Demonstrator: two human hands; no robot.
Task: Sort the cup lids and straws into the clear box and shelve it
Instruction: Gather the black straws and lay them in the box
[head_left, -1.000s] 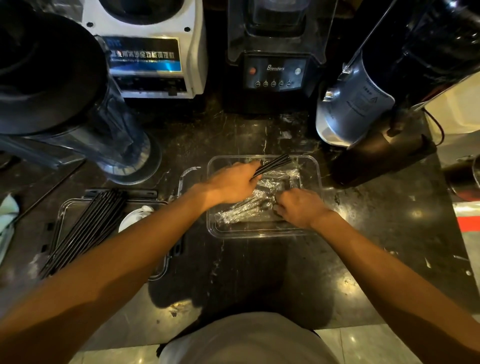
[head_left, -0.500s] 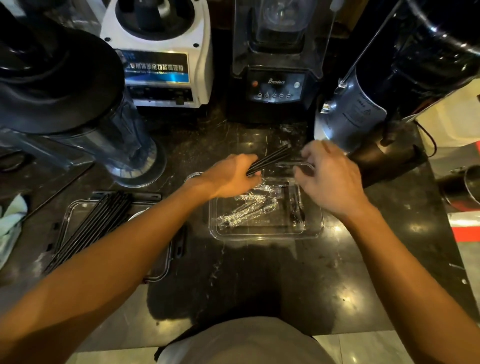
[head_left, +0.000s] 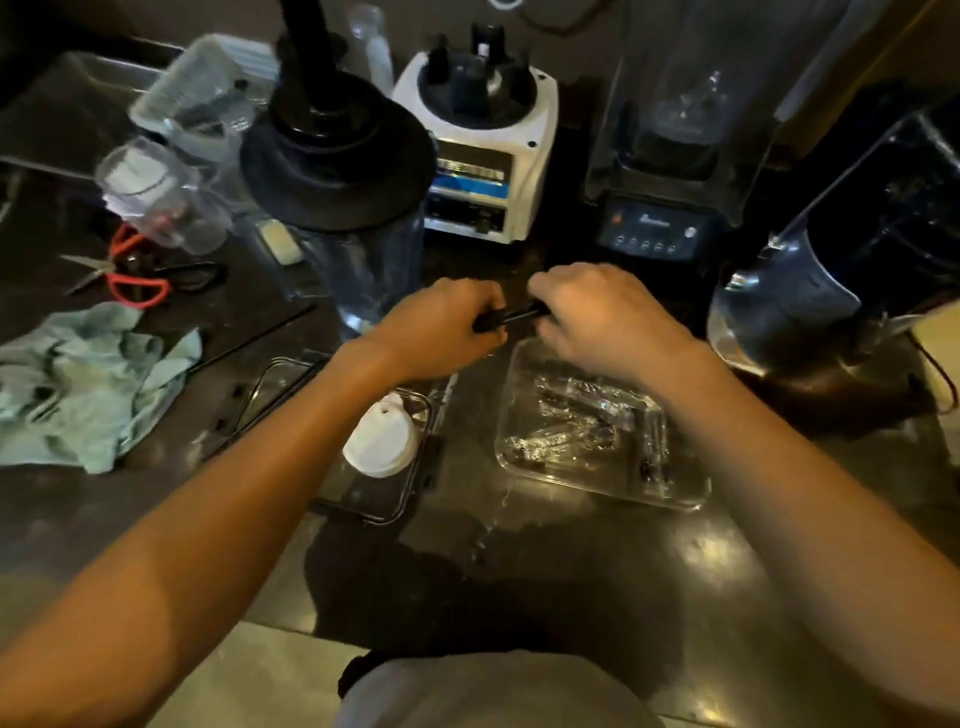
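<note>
My left hand (head_left: 441, 327) and my right hand (head_left: 602, 317) both grip a bundle of black straws (head_left: 511, 317), held level above the far edge of the clear box (head_left: 680, 499). Wrapped straws in clear film (head_left: 571, 431) lie inside that box. A white cup lid (head_left: 382, 441) rests in a second clear tray (head_left: 400, 512) to the left, partly under my left forearm. One loose black straw (head_left: 254, 340) lies on the dark counter.
A blender jar with a black lid (head_left: 337, 171), a white blender base (head_left: 483, 156), a black blender (head_left: 660, 228) and a tilted steel machine (head_left: 795, 296) crowd the back. A green cloth (head_left: 78, 384), red-handled scissors (head_left: 135, 283) and clear plastic cups (head_left: 156, 197) lie left.
My view has swung left and up. My right hand left the box and closed on the straw bundle beside my left hand. Both hands rose above the box's far edge.
</note>
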